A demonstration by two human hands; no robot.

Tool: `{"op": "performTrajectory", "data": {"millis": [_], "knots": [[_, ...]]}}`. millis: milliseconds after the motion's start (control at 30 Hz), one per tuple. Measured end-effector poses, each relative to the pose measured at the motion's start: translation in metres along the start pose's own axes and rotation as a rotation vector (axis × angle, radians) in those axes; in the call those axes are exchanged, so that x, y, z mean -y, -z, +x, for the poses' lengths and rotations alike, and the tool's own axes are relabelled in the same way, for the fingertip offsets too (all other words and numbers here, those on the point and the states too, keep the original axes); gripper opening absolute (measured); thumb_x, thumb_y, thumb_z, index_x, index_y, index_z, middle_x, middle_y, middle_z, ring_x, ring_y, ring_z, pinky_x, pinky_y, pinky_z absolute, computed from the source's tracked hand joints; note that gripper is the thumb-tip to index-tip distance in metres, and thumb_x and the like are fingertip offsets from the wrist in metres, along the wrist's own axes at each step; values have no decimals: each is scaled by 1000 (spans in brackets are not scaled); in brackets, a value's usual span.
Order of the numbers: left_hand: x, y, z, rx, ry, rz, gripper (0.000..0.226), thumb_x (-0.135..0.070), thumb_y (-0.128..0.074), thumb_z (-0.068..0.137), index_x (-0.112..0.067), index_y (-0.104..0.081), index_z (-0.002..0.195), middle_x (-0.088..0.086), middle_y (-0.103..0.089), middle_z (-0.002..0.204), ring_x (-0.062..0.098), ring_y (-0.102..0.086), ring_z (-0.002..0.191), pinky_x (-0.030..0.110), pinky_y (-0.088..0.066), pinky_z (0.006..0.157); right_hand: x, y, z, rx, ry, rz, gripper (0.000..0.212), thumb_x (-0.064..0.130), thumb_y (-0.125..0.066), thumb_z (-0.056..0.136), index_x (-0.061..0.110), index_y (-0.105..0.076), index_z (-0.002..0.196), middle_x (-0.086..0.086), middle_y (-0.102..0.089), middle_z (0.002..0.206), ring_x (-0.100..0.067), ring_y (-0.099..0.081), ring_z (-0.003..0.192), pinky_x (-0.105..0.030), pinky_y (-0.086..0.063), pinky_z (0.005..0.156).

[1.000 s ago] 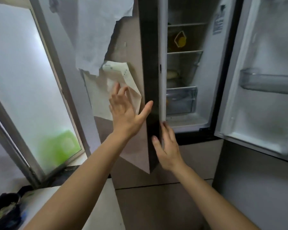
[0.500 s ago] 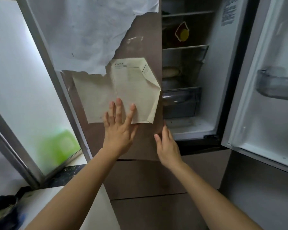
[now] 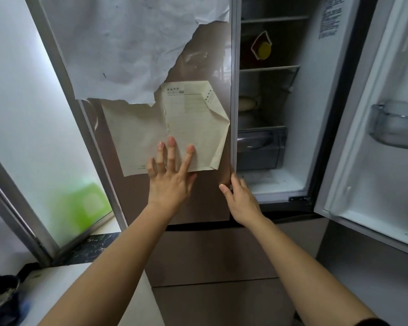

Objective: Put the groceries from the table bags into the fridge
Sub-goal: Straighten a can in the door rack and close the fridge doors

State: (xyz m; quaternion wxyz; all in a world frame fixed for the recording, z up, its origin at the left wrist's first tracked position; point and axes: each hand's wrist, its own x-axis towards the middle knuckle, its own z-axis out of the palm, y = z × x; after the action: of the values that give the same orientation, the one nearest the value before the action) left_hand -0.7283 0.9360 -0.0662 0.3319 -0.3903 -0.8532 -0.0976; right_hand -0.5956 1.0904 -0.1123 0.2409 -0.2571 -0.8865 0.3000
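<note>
**Left hand [image 3: 170, 184] flat on the left door [image 3: 210, 198], right hand [image 3: 242, 201] holding its edge**

Left hand lies open on the front of the brown door, with the fingers straight and spread wide. The fingertips [image 3: 190, 149] press on the lower part of a cream paper [image 3: 186, 118] that is on the door, and the palm is on the bare door just below it. Above this hand a large torn white sheet [image 3: 132, 43] covers the top of the door.

The right hand is just beside the left one, at the right edge of the same door. Its thumb is on the front and its fingers go around the edge, so it holds the door narrowly.

The open inside of the fridge [image 3: 313, 109] is directly to the right of the right hand. Up from this hand, on a high shelf, stands a dark jar [image 3: 263, 49] with a yellow cap. One shelf lower lies something pale and round [image 3: 246, 102]; what it is I cannot tell. A clear drawer [image 3: 260, 148] is near the fingers, a little higher. Further right, the right door [image 3: 386, 196] stands open, with a clear bin [image 3: 397, 128] on it.

Left of the left hand is a window [image 3: 21, 114], and low beside the left forearm is a dark bowl [image 3: 0, 295].
</note>
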Motion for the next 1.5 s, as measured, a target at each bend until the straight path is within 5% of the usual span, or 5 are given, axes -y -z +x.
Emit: {"op": "performTrajectory", "data": {"millis": [167, 433, 767, 1133, 1500], "knots": [[-5, 32, -5, 179, -11, 24, 92, -39, -45, 99, -35, 33, 147, 12, 49, 149, 37, 29, 146, 57, -3, 119, 8, 0, -9, -12, -60, 91, 56, 41, -39, 106, 29, -21, 158, -4, -49, 148, -25, -50, 132, -43, -45, 105], [-18, 65, -23, 138, -49, -166, 59, -38, -39, 100, -22, -24, 154, 12, -20, 163, 35, -21, 148, 57, -25, 116, -3, 58, -80, -66, -12, -32, 41, 29, -44, 106, 28, -48, 146, -2, -58, 136, -18, -55, 122, -36, -47, 100], [-169, 78, -64, 24, -275, -453, 66, -48, -37, 95, -15, -35, 152, 18, -16, 163, 36, -11, 151, 62, -21, 116, -84, 174, -206, -497, -285, -267, 49, 28, -57, 100, 16, -47, 146, -11, -37, 150, -29, -38, 138, -40, -34, 113], [-358, 165, 0, -105, -508, -636, 65, -45, -31, 102, -22, -9, 159, 2, 1, 167, 20, 7, 153, 57, -4, 121, -149, 301, -214, -817, -387, 45, 78, 32, -60, 98, 12, -16, 159, -14, -19, 163, -30, -23, 149, -41, -22, 121], [-389, 165, 3, -246, -335, -714, 48, -49, -32, 99, -23, -44, 137, 1, -44, 141, 21, -31, 141, 58, -13, 118, -187, 319, -171, -707, -367, 356, 91, 40, -48, 77, 15, -20, 160, -8, -22, 163, -26, -27, 147, -39, -25, 118]]}}
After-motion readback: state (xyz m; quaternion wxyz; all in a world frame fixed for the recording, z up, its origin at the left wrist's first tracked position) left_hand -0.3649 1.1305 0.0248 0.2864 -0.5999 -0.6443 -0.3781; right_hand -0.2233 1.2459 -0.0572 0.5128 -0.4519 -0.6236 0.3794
